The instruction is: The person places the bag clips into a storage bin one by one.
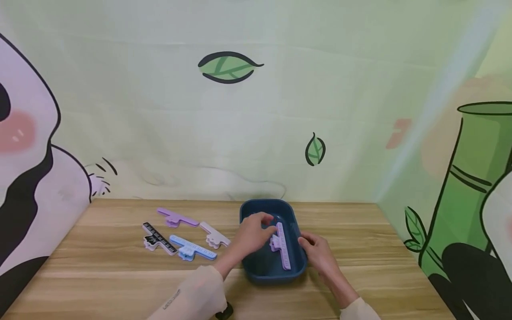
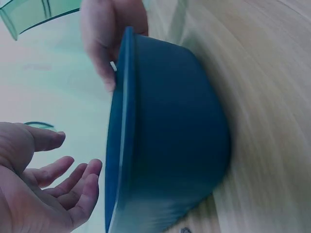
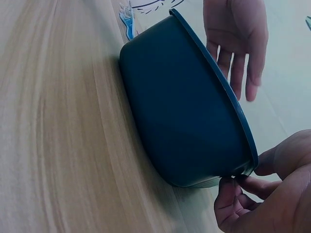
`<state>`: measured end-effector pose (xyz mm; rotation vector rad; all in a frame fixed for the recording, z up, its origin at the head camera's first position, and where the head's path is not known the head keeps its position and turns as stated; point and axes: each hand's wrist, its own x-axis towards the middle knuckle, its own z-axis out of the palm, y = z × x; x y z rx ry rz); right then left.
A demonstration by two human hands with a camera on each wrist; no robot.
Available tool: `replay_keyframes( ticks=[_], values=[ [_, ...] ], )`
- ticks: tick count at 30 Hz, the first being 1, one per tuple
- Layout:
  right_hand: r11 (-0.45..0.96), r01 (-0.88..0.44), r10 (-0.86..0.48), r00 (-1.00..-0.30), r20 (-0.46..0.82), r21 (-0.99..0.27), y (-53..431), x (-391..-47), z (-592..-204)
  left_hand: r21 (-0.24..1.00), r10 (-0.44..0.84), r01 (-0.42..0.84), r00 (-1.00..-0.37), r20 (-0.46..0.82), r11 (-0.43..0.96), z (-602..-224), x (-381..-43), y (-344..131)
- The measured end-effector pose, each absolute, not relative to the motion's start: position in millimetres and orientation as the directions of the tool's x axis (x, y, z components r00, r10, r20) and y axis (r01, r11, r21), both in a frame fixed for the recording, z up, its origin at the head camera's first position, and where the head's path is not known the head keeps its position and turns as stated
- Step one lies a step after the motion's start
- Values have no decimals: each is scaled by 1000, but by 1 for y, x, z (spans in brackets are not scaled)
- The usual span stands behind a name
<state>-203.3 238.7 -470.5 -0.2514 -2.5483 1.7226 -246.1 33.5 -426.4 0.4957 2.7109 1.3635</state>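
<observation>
A dark blue plastic bin (image 1: 276,279) stands on the wooden table in front of me. Inside it is a light purple clip (image 1: 284,251) with ruler-like markings along its bar. My left hand (image 1: 254,233) hovers over the bin's left side, beside the clip. Its fingers are spread and loosely bent, and in the left wrist view the palm of this hand (image 2: 53,189) holds nothing. My right hand (image 1: 320,253) pinches the bin's right rim between thumb and fingers, as the right wrist view of that hand (image 3: 277,187) also shows.
Left of the bin lie a purple clip (image 1: 178,218), a black clip with a white pattern (image 1: 159,238), a light blue clip (image 1: 194,248) and a white clip (image 1: 215,235). A cloth backdrop with printed leaves (image 1: 228,69) hangs behind the table (image 1: 100,266).
</observation>
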Motion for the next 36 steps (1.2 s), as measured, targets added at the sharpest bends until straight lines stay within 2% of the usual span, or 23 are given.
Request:
replay_keyframes(
  ticks=[6,16,23,36],
  values=[
    [386,107,168,-985,-44,-916,239,-204,-470,816,301,285,-943,144,502,-416,-239,11],
    [387,113,163,-985,-53,-915,239,-204,-470,858,205,239,-966,160,455,-412,-227,-34],
    [384,111,164,-985,-51,-916,238,-204,-471,846,124,198,-980,156,496,-413,-223,-71],
    [379,122,167,-984,-62,-917,239,-204,-470,796,61,169,-985,165,582,-415,-224,-142]
  ],
)
